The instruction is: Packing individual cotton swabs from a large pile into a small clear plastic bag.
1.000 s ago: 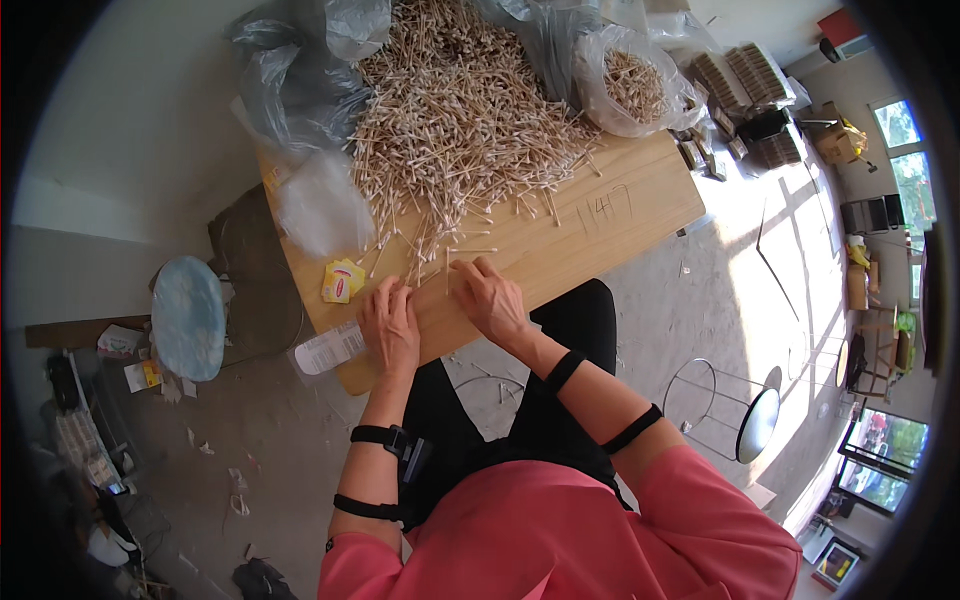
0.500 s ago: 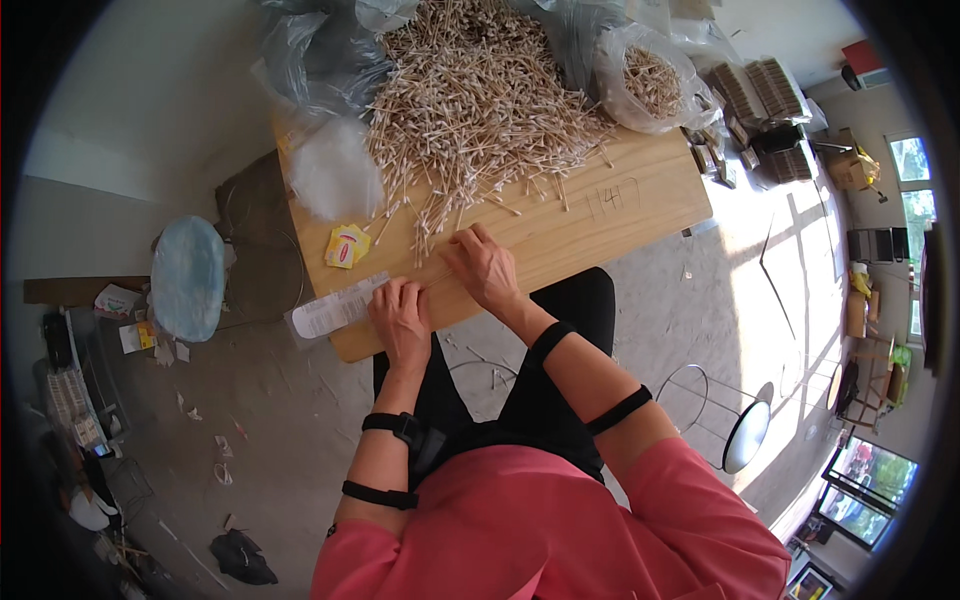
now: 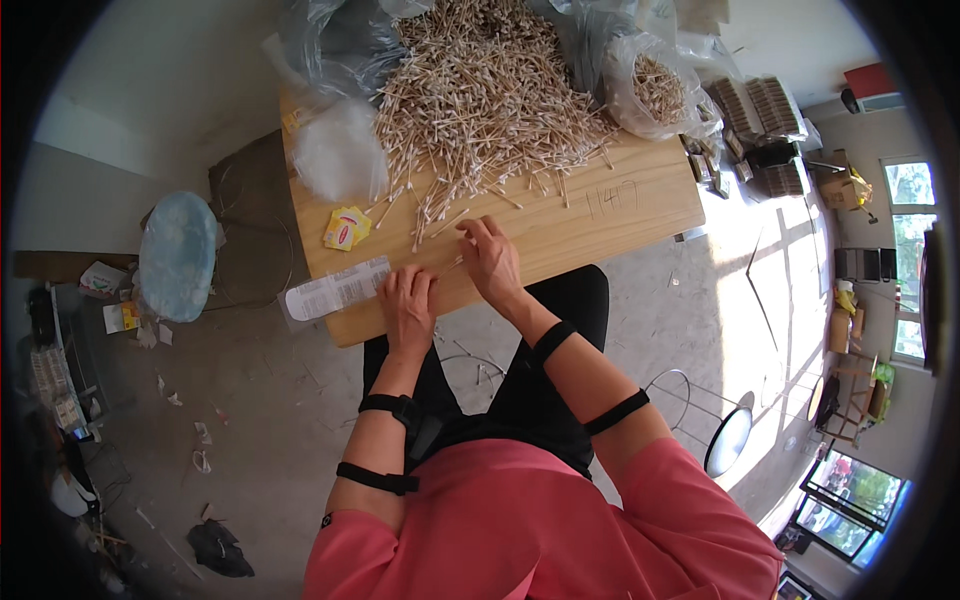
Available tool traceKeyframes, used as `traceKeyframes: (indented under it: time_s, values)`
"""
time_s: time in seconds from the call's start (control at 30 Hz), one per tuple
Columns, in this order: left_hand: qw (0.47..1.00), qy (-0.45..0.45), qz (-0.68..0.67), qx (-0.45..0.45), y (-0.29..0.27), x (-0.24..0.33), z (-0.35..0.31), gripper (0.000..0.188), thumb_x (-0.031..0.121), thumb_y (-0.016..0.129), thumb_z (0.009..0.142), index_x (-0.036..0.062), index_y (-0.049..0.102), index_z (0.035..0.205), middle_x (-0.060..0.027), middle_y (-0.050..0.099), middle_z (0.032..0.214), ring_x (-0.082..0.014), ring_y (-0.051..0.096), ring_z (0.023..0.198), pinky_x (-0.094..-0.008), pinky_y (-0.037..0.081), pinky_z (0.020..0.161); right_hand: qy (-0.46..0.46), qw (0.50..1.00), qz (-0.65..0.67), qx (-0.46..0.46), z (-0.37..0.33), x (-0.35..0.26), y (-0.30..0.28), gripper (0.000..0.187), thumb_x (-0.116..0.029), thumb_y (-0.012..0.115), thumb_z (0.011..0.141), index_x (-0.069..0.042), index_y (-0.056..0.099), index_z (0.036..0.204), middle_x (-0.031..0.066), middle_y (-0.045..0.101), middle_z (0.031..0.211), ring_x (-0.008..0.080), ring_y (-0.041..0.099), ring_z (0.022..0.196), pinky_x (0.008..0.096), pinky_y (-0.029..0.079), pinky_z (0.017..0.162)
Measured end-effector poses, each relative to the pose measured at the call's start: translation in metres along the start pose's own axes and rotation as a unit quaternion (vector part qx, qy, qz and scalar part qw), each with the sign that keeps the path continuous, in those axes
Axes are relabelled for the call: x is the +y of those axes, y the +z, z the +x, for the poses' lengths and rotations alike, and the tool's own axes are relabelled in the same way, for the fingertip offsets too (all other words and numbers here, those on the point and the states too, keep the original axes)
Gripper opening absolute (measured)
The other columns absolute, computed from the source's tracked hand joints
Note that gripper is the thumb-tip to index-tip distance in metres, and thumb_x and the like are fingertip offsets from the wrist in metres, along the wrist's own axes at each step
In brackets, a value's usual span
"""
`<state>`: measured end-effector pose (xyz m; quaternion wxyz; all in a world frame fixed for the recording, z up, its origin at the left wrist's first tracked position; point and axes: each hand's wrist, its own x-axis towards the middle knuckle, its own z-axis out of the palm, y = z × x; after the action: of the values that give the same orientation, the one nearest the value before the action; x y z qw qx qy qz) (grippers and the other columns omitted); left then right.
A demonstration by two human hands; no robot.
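A clear plastic packet with a printed white card (image 3: pixel 338 287) lies at the table's front left corner. Bent fingers of my left hand (image 3: pixel 408 305) close over its right end. Just to the right, my right hand (image 3: pixel 490 262) hovers low over the wood with fingers curled together. A small pale thing shows by its fingertips, too small to name. Beyond the hands spreads a big heap of cotton swabs (image 3: pixel 490 110), with a few stray ones nearest my right hand. Yellow printed cards (image 3: pixel 346 229) are stacked behind the packet.
On the wooden table (image 3: pixel 640 190), a pile of clear plastic sleeves (image 3: pixel 340 150) sits left of the heap. A plastic bag of swabs (image 3: pixel 655 90) stands at the back right. Packed bundles (image 3: pixel 765 105) are beyond it. A blue stool (image 3: pixel 178 258) is left of the table.
The whole view has shifted slightly. My right hand's fingers have lifted and curled a little near the stray swabs. My left hand stays on the packet's end.
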<state>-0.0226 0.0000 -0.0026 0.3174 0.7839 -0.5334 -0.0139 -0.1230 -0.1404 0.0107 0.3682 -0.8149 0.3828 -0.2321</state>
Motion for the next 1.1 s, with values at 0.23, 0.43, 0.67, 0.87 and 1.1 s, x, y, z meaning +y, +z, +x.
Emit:
traceKeyframes:
  time_s: [0.23, 0.43, 0.67, 0.87, 1.1]
  values:
    - [0.999, -0.016, -0.01, 0.027, -0.013, -0.007, -0.007, 0.022, 0.014, 0.066, 0.087, 0.0095, 0.064, 0.109, -0.0062, 0.057, 0.112, -0.0301, 0.054, 0.106, -0.0446, 0.042, 0.093, -0.114, 0.987, -0.08, -0.083, 0.045, 0.035, -0.023, 0.009, -0.015, 0.066, 0.084, -0.009, 0.068, 0.09, 0.0109, 0.063, 0.096, 0.0345, 0.064, 0.089, 0.0448, 0.052, 0.072]
    - [0.997, 0.045, 0.061, 0.021, -0.007, -0.016, -0.005, 0.023, 0.008, 0.065, 0.087, 0.0105, 0.065, 0.111, -0.0051, 0.057, 0.109, -0.0281, 0.054, 0.103, -0.0449, 0.04, 0.093, -0.016, 0.999, -0.037, -0.035, 0.019, -0.013, 0.021, 0.02, -0.023, 0.07, 0.082, -0.005, 0.064, 0.082, 0.0132, 0.064, 0.088, 0.0371, 0.065, 0.078, 0.0464, 0.052, 0.067]
    - [0.995, 0.064, 0.079, 0.02, -0.012, -0.022, 0.005, 0.031, 0.01, 0.069, 0.082, 0.0128, 0.065, 0.112, -0.0024, 0.058, 0.109, -0.0248, 0.054, 0.106, -0.0438, 0.039, 0.096, 0.019, 0.999, -0.025, -0.035, 0.048, -0.005, 0.028, 0.02, -0.021, 0.071, 0.081, -0.003, 0.065, 0.086, 0.0155, 0.066, 0.089, 0.036, 0.066, 0.082, 0.0457, 0.053, 0.072]
    - [0.996, 0.082, 0.033, -0.029, -0.013, -0.02, -0.001, 0.037, 0.009, 0.069, 0.083, 0.0117, 0.061, 0.119, -0.0048, 0.057, 0.118, -0.0272, 0.052, 0.115, -0.045, 0.037, 0.1, -0.024, 1.0, -0.002, -0.002, 0.031, 0.02, -0.023, 0.012, -0.015, 0.068, 0.084, -0.008, 0.068, 0.094, 0.0118, 0.065, 0.095, 0.0337, 0.065, 0.085, 0.0435, 0.052, 0.073]
    - [0.997, 0.071, 0.002, -0.035, -0.008, -0.023, 0.011, 0.046, 0.011, 0.07, 0.083, 0.0061, 0.054, 0.126, -0.0084, 0.05, 0.129, -0.0302, 0.048, 0.123, -0.0471, 0.037, 0.106, -0.051, 0.994, -0.08, -0.048, 0.035, 0.041, -0.034, 0.01, -0.018, 0.068, 0.084, -0.01, 0.069, 0.09, 0.0086, 0.063, 0.092, 0.0332, 0.065, 0.085, 0.0438, 0.051, 0.071]
